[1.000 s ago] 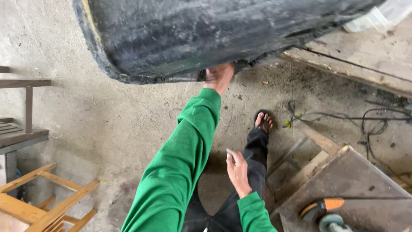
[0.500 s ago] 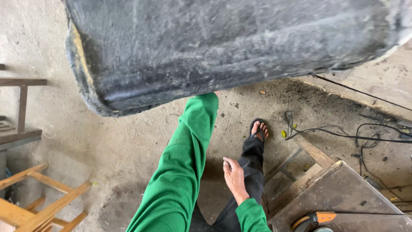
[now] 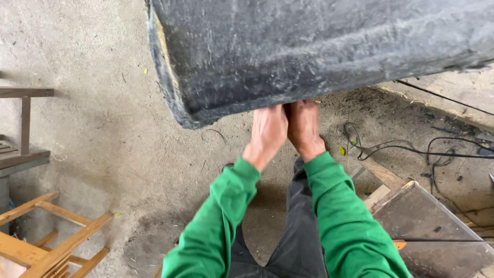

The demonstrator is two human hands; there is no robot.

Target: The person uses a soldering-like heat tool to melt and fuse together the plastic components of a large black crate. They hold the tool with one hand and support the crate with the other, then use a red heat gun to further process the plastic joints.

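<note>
Head cam: both hands' fingers (image 3: pixel 272 116) hidden under black slab (image 3: pixel 319 46), grip can't tell.

Floor: grey concrete (image 3: pixel 92 128) is lying dusty across the frame's left.
Lower left: wooden frame (image 3: pixel 46 242) is resting.
Right: cables (image 3: pixel 411 149) are trailing beside boards (image 3: pixel 427 216).

The floor (image 3: pixel 103 134) is bare grey concrete, dusty and scuffed, with a darker stain near the bottom middle. Black cables (image 3: pixel 411 149) loop across it at the right, beside a small yellow-green scrap (image 3: pixel 342 151). A wooden frame (image 3: pixel 46 242) of pale slats stands at the lower left, and a darker wooden bench (image 3: pixel 23 154) at the left edge. Grey boards (image 3: pixel 427 221) and a plank (image 3: pixel 381 172) lie at the lower right.
</note>
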